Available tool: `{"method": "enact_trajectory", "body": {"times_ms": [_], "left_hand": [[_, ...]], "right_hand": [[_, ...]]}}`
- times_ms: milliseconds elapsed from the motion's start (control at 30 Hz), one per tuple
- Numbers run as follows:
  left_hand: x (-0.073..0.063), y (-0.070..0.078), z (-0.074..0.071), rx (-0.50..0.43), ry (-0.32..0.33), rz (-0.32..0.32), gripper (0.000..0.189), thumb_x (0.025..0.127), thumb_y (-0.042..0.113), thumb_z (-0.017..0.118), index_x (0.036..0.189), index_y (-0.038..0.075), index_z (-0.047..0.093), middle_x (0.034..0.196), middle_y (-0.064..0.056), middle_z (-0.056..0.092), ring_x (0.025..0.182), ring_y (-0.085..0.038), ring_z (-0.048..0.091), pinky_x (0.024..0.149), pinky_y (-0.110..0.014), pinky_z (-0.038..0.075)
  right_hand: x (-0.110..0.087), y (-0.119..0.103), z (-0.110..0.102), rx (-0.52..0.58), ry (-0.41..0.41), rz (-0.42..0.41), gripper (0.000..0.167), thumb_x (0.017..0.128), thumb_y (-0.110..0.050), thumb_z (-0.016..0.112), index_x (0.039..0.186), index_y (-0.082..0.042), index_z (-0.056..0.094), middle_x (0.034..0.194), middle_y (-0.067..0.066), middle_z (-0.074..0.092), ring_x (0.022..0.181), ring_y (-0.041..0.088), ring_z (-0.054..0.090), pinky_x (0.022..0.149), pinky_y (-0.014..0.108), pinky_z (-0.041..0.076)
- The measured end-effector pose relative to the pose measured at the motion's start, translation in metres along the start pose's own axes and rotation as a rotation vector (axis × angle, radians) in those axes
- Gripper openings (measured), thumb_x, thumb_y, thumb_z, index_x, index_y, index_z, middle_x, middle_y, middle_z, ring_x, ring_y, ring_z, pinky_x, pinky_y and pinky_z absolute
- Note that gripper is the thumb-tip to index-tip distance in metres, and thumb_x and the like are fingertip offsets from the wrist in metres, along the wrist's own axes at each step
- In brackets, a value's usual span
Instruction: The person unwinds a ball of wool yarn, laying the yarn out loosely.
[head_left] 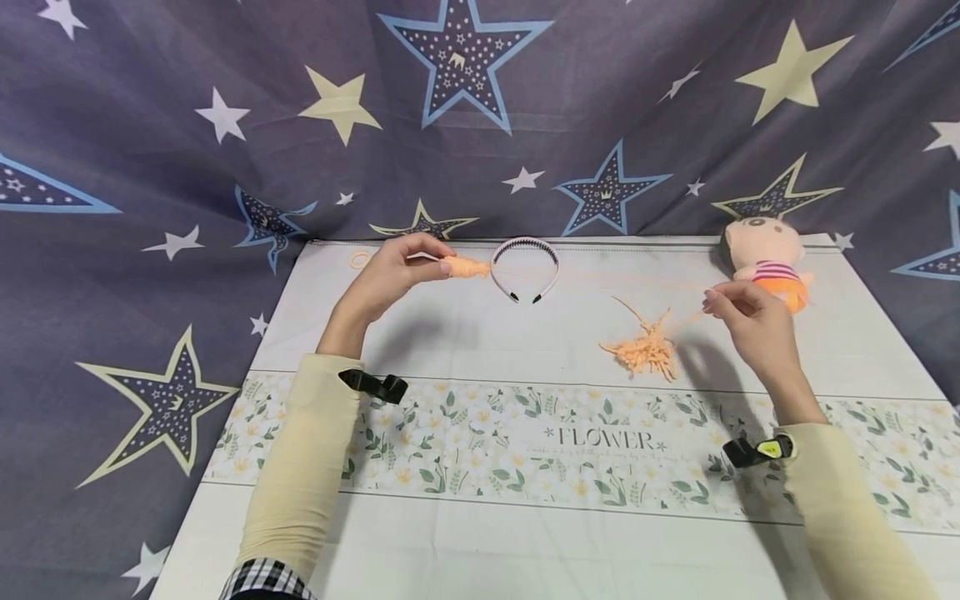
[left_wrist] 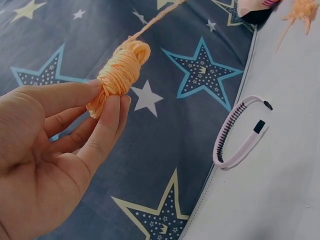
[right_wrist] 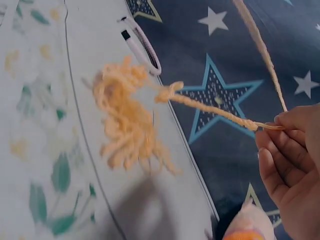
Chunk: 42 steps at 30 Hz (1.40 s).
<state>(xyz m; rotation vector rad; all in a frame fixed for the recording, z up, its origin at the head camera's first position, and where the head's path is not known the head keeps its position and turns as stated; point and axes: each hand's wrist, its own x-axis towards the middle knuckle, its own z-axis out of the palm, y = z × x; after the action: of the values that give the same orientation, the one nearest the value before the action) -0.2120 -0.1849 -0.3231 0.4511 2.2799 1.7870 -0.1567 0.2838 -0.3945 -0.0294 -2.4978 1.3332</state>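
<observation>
My left hand (head_left: 393, 279) pinches one end of a small wound bundle of orange yarn (left_wrist: 120, 72) between thumb and fingers, above the table's back part. From the bundle a strand of yarn (left_wrist: 156, 21) runs across to my right hand (head_left: 757, 325), which pinches it between thumb and forefinger. A braided length of yarn (right_wrist: 212, 109) also leads from the right fingertips to a loopy, frayed orange yarn clump (head_left: 647, 350). That clump hangs left of the right hand and looks blurred in the right wrist view.
A pink toothed headband (head_left: 558, 265) lies at the back middle of the table (head_left: 465, 550). Behind the right hand sits a plush doll (head_left: 765, 250) with a striped top. A small orange ring (head_left: 360, 260) lies at the back left, before the star-patterned cloth (head_left: 187, 292).
</observation>
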Motion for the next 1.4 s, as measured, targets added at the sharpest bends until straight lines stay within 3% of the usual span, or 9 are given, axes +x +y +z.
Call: {"method": "enact_trajectory", "body": {"times_ms": [167, 433, 667, 933, 1067, 1167, 1400], "left_hand": [[-0.001, 0.001, -0.001, -0.001, 0.009, -0.002, 0.019, 0.088, 0.008, 0.068, 0.107, 0.005, 0.065, 0.116, -0.005, 0.058, 0.099, -0.017, 0.064, 0.095, -0.036, 0.049], [-0.001, 0.000, -0.003, -0.007, 0.012, 0.003, 0.019, 0.088, 0.008, 0.068, 0.106, 0.005, 0.065, 0.115, -0.005, 0.059, 0.097, -0.016, 0.065, 0.092, -0.032, 0.051], [-0.002, 0.001, -0.005, -0.008, 0.014, 0.012, 0.019, 0.088, 0.009, 0.069, 0.106, 0.005, 0.065, 0.115, -0.004, 0.059, 0.096, -0.015, 0.064, 0.090, -0.030, 0.051], [-0.002, 0.000, -0.009, -0.001, 0.027, 0.004, 0.019, 0.088, 0.010, 0.069, 0.107, 0.005, 0.065, 0.116, -0.005, 0.059, 0.098, -0.017, 0.063, 0.092, -0.033, 0.050], [-0.002, 0.001, -0.009, 0.001, 0.034, -0.016, 0.020, 0.089, 0.012, 0.069, 0.107, 0.006, 0.064, 0.116, -0.005, 0.060, 0.100, -0.018, 0.063, 0.094, -0.035, 0.048], [-0.003, 0.002, -0.008, -0.004, 0.037, -0.022, 0.020, 0.088, 0.012, 0.069, 0.106, 0.006, 0.064, 0.116, -0.005, 0.060, 0.100, -0.018, 0.063, 0.095, -0.036, 0.047], [-0.003, 0.003, -0.007, -0.007, 0.025, 0.000, 0.019, 0.088, 0.011, 0.069, 0.106, 0.006, 0.065, 0.116, -0.005, 0.060, 0.099, -0.018, 0.063, 0.094, -0.034, 0.049]], "right_hand": [[-0.007, 0.011, -0.014, -0.037, 0.039, 0.049, 0.027, 0.095, -0.028, 0.061, 0.103, -0.003, 0.065, 0.083, -0.015, 0.066, 0.075, -0.008, 0.059, 0.063, 0.007, 0.044], [-0.015, 0.024, -0.031, -0.106, 0.066, 0.170, 0.034, 0.093, -0.038, 0.061, 0.105, -0.007, 0.064, 0.078, -0.030, 0.057, 0.073, -0.008, 0.056, 0.059, 0.007, 0.042], [-0.017, 0.032, -0.040, -0.112, 0.116, 0.216, 0.026, 0.094, -0.032, 0.060, 0.100, -0.007, 0.064, 0.068, -0.033, 0.055, 0.067, -0.009, 0.054, 0.059, 0.006, 0.041], [-0.018, 0.037, -0.052, -0.137, 0.133, 0.331, 0.016, 0.096, -0.033, 0.054, 0.095, -0.020, 0.061, 0.069, -0.033, 0.053, 0.070, -0.009, 0.053, 0.060, 0.006, 0.041], [-0.019, 0.040, -0.054, -0.138, 0.120, 0.322, 0.016, 0.096, -0.031, 0.054, 0.095, -0.018, 0.062, 0.068, -0.034, 0.053, 0.069, -0.009, 0.053, 0.059, 0.007, 0.040], [-0.020, 0.042, -0.052, -0.143, 0.084, 0.275, 0.022, 0.096, -0.029, 0.055, 0.099, -0.009, 0.062, 0.068, -0.035, 0.053, 0.067, -0.011, 0.053, 0.058, 0.007, 0.041], [-0.022, 0.042, -0.045, -0.147, -0.062, 0.177, 0.035, 0.096, -0.033, 0.056, 0.110, -0.002, 0.062, 0.073, -0.033, 0.055, 0.070, -0.012, 0.055, 0.060, 0.010, 0.042]]}}
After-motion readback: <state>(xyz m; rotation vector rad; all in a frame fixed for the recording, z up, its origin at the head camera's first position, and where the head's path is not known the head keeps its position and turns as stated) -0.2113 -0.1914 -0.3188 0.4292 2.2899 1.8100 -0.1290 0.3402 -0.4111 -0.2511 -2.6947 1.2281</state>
